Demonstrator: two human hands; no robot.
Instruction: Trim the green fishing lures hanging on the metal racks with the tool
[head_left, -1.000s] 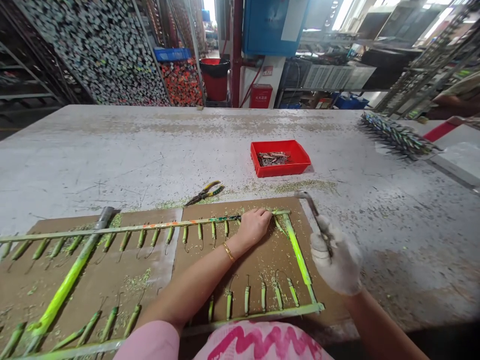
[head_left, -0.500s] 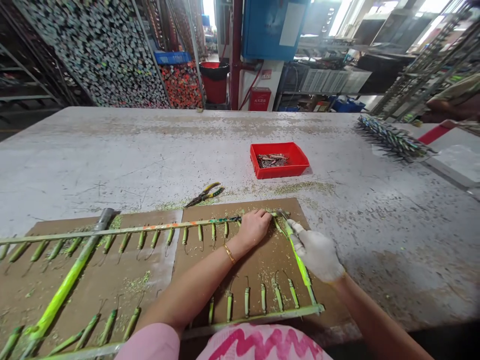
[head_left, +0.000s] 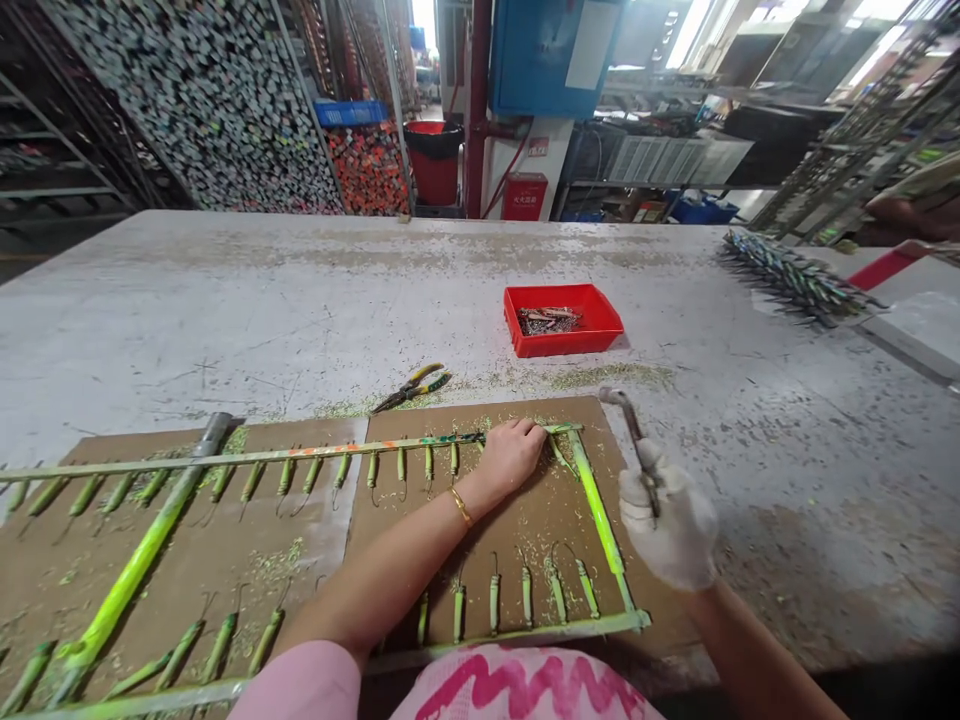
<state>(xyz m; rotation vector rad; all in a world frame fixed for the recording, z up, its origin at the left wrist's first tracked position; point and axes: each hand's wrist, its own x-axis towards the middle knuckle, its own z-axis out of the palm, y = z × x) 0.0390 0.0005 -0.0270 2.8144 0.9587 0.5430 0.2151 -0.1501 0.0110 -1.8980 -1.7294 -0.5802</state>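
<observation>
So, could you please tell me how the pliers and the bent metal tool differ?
The pliers lie on the table, while the bent tool is held in the gloved right hand. The pliers have two handles, partly yellow and green; the bent tool shows one dull, brownish shaft. Both are hand tools.

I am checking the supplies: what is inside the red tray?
The red tray holds small metallic-looking pieces, with some longer, paler ones among them. They are too small to name; whatever lies beneath is covered.

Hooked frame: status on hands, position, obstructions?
Left hand on far bar; gloved right hand gripping bent metal tool. Hooked frame lying on cardboard. Pliers beyond it, clear of both hands.
</observation>
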